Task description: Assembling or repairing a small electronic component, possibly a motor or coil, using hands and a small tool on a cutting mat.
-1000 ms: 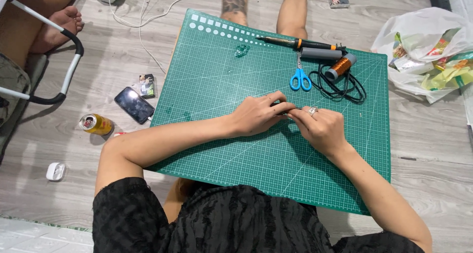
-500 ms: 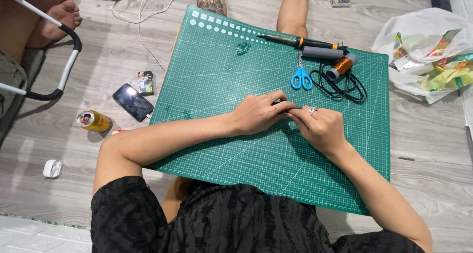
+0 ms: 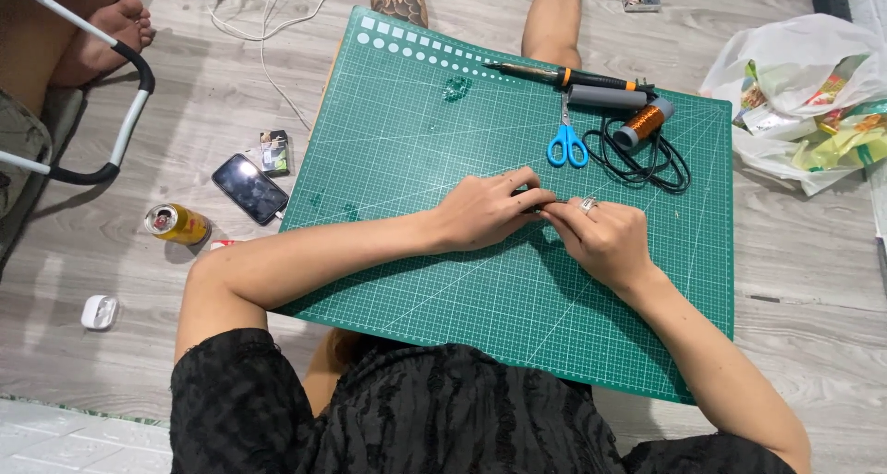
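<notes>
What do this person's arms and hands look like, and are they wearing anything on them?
Both forearms are bare. The left hand wears nothing visible; the right hand has a silver-coloured ring on one finger. A black textured top with short sleeves covers the shoulders and upper arms.

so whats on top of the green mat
On the mat: blue scissors, a copper wire spool, a black cord, a soldering iron, a grey handle. The left hand and right hand pinch something small, hidden by the fingers.
</notes>
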